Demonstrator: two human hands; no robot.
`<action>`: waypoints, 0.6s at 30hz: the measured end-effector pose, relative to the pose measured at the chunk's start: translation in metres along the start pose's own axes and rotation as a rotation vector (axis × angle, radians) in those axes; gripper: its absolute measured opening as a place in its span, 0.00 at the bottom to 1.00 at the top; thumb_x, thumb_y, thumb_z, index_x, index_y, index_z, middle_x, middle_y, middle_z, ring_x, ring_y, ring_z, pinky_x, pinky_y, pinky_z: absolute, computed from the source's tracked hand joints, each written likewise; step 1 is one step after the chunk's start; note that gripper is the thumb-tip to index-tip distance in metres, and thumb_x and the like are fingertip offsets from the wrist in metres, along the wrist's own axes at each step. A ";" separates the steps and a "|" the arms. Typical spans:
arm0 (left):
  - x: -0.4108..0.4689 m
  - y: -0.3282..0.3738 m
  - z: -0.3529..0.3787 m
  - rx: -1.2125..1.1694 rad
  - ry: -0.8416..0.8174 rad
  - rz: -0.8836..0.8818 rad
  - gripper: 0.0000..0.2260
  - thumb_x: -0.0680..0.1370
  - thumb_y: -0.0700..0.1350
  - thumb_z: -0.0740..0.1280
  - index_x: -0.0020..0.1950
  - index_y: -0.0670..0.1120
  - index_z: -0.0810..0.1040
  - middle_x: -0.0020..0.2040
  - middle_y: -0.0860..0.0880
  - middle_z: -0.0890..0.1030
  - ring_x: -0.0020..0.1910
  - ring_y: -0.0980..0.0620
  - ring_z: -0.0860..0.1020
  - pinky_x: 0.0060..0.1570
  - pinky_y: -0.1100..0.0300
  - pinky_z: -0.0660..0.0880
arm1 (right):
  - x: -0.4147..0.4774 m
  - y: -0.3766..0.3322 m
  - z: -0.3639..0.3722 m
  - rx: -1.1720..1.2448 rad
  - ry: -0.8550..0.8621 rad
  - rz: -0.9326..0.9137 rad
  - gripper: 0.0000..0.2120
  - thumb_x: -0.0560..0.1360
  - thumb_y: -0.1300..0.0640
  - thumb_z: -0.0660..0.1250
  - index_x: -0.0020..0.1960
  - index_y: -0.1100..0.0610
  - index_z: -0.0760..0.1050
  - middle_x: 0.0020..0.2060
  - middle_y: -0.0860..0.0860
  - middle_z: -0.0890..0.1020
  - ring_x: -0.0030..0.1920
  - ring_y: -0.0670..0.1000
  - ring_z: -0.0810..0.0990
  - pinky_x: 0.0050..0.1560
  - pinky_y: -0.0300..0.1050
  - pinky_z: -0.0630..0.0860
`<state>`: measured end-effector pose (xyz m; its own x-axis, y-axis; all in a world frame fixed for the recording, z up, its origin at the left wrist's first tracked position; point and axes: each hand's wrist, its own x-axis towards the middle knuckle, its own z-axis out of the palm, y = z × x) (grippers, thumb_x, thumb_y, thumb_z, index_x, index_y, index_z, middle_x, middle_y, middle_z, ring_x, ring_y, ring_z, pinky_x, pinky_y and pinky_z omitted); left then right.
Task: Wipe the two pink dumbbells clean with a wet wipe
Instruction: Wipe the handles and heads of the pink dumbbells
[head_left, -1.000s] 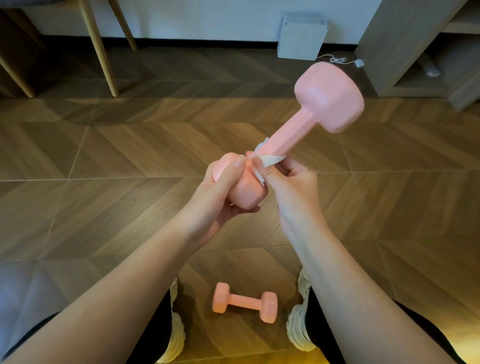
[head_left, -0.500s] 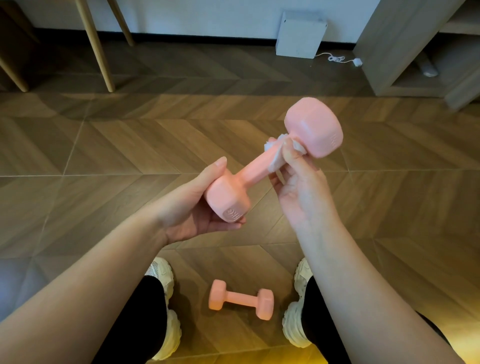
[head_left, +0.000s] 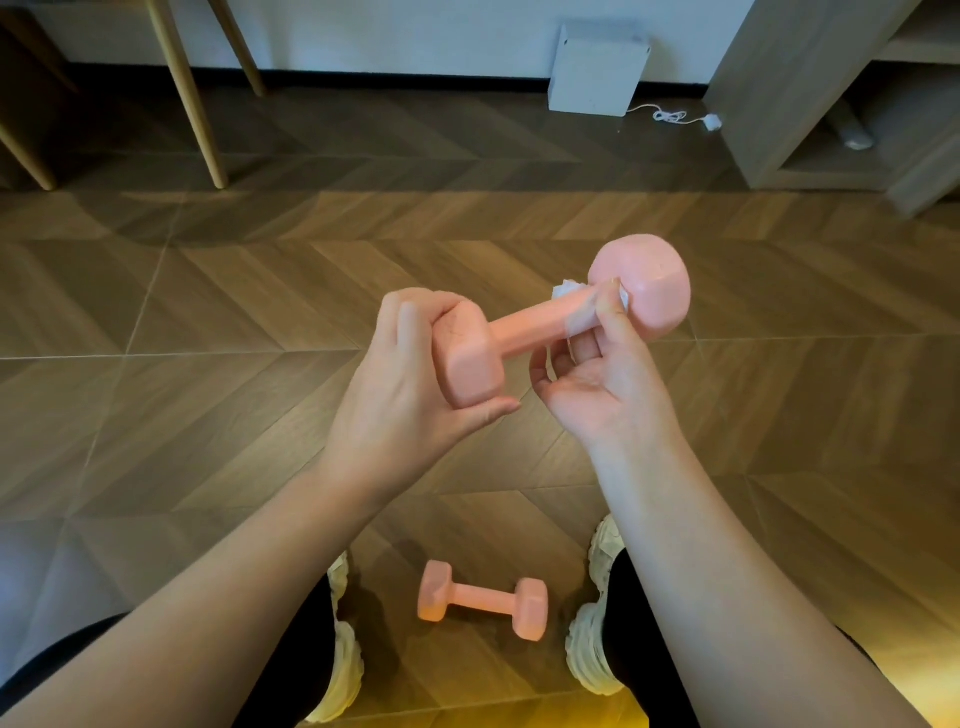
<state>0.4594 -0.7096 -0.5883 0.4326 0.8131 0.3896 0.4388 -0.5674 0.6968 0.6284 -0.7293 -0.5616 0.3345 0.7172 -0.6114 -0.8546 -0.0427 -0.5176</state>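
Hands: the left hand grips the near head of the held dumbbell, fingers curled over the top and thumb pressed against the underside. The right hand pinches the wet wipe round the handle, right against the far head, with the thumb on the near side, the fingers behind and the palm turned towards the camera. Both forearms are bare and raised in front of the body. The held dumbbell is in the air, well above the floor, tilted with its far head higher and to the right.

Markings: the surface of the near head is too blurred to read.

The second dumbbell lies on the wooden floor between the two pale shoes.

Against the far wall stands a white box with a white cable beside it.
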 end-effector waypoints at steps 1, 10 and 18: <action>0.001 0.001 0.000 -0.018 -0.018 -0.033 0.35 0.64 0.64 0.75 0.63 0.54 0.63 0.60 0.52 0.68 0.53 0.63 0.70 0.52 0.77 0.67 | 0.000 -0.001 -0.001 0.003 -0.003 -0.003 0.10 0.75 0.48 0.70 0.51 0.54 0.81 0.44 0.49 0.87 0.56 0.49 0.78 0.53 0.47 0.70; 0.010 0.005 -0.001 -0.760 -0.230 -0.632 0.30 0.69 0.66 0.67 0.54 0.42 0.72 0.47 0.45 0.76 0.41 0.52 0.77 0.38 0.59 0.75 | 0.000 -0.007 -0.005 -0.079 -0.200 -0.138 0.17 0.65 0.48 0.72 0.51 0.53 0.80 0.49 0.48 0.86 0.49 0.45 0.85 0.63 0.50 0.71; 0.015 0.007 -0.016 -1.211 -0.518 -1.098 0.31 0.74 0.68 0.58 0.48 0.42 0.86 0.42 0.35 0.80 0.32 0.39 0.81 0.30 0.56 0.78 | -0.009 -0.007 -0.003 -0.226 -0.360 -0.203 0.14 0.70 0.51 0.68 0.55 0.51 0.78 0.48 0.48 0.85 0.52 0.46 0.83 0.65 0.51 0.71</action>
<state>0.4561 -0.6994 -0.5679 0.6561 0.4617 -0.5969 -0.0137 0.7982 0.6023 0.6325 -0.7376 -0.5546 0.2930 0.9206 -0.2582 -0.6649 0.0021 -0.7469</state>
